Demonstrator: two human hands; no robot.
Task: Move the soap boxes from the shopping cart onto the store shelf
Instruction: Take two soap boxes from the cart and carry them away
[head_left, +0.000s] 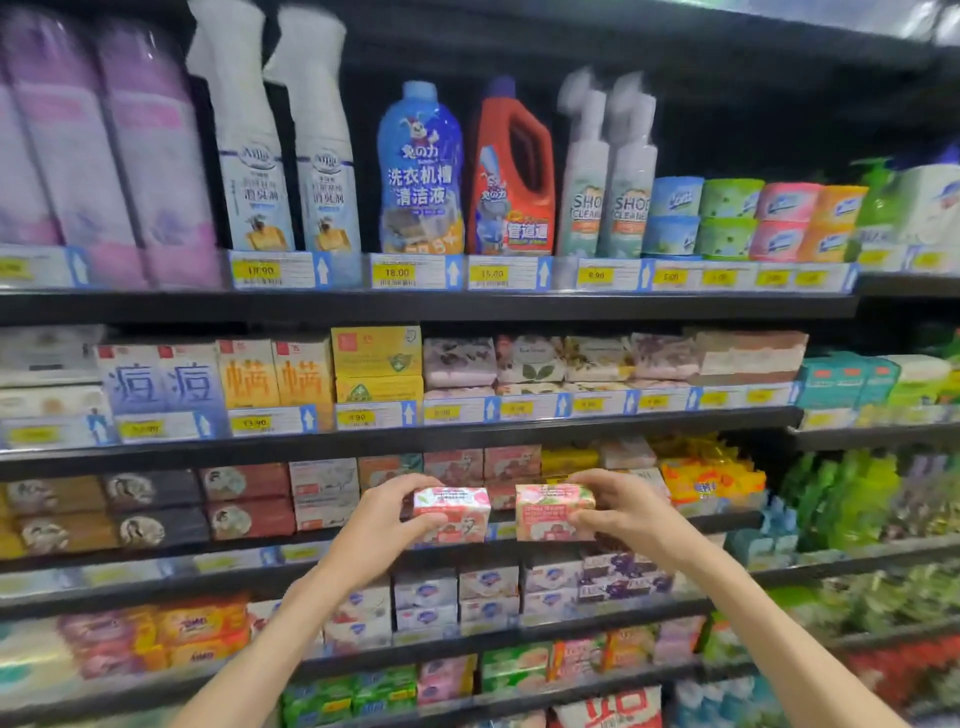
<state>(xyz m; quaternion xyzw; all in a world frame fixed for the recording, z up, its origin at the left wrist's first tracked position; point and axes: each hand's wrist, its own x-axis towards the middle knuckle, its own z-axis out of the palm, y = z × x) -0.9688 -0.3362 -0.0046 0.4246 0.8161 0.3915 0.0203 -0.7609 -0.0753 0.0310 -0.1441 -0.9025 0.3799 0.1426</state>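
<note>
While both my arms reach forward, my left hand (387, 519) grips a pink-and-white cardboard soap box (452, 512), my right hand (621, 512) pinches a matching pink-and-green soap box (553, 512), both raised just before the black store shelf (675, 522) of stacked soaps.

Left ends of both soap boxes being covered by the left hand (382, 525) fingers, right box's far end being hidden under right hand (621, 506) fingers, box lettering being blurred, forearms being cut off by the bottom edge
</note>
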